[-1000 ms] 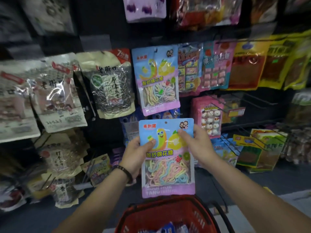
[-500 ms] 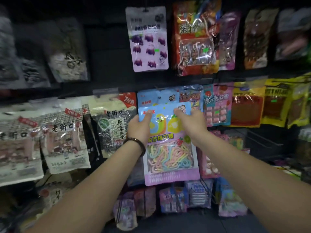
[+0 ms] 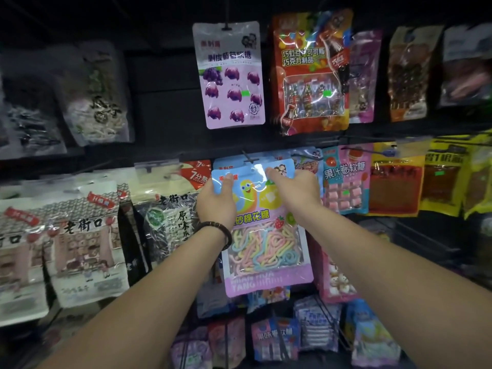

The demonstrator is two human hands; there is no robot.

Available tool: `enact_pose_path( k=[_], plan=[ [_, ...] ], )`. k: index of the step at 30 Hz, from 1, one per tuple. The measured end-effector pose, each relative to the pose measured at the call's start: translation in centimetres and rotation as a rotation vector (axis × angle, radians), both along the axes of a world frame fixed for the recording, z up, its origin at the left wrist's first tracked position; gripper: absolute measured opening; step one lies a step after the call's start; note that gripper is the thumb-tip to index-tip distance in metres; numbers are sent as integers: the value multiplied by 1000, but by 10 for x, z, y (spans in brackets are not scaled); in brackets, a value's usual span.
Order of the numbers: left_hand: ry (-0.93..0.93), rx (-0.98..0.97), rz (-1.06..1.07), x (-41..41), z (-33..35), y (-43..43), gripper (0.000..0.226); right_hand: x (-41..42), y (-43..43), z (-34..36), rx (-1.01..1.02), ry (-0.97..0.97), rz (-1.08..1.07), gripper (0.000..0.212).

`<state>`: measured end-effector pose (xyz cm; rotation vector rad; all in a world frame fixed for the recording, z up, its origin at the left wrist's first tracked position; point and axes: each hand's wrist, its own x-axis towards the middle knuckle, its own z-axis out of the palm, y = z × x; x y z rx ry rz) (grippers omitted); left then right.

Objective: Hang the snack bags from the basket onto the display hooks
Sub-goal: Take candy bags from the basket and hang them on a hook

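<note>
I hold a blue-and-lilac snack bag of pastel candy strings up against the display wall. My left hand grips its top left corner, thumb on the front. My right hand pinches the top right corner, forefinger pointing near the hang hole. The bag's top edge sits just under a black display hook, in front of matching bags hanging there. Whether the hole is over the hook I cannot tell. The basket is out of view.
Around the hook hang a purple grape-candy bag, a red chocolate bag, a pink candy bag to the right and a sunflower-seed bag to the left. Lower rows hold more bags.
Both hands lifted the bag from above the red basket up to the hook row. The view tilted up, so the basket dropped out of sight. In the last half second the bag rose slightly.
</note>
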<state>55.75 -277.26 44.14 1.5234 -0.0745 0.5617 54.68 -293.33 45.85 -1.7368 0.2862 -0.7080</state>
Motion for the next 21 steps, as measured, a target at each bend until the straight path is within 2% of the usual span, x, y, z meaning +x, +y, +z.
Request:
enact_pose_path(
  k=[3, 9, 12, 17, 21],
  plan=[
    [-58, -5, 55, 2, -6, -1, 37, 3, 1, -1, -29, -6, -17, 53],
    [-32, 30, 81, 8, -13, -5, 22, 15, -4, -9, -31, 1, -22, 54],
    [0, 123, 100, 15, -9, -2, 27, 23, -8, -7, -64, 31, -12, 52],
    [-4, 427, 206, 24, -8, 8, 43, 32, -15, -1, -320, 143, -84, 58],
    [41, 578, 234, 23, -5, 12, 42, 31, -17, 2, -468, 226, -127, 64]
  ],
)
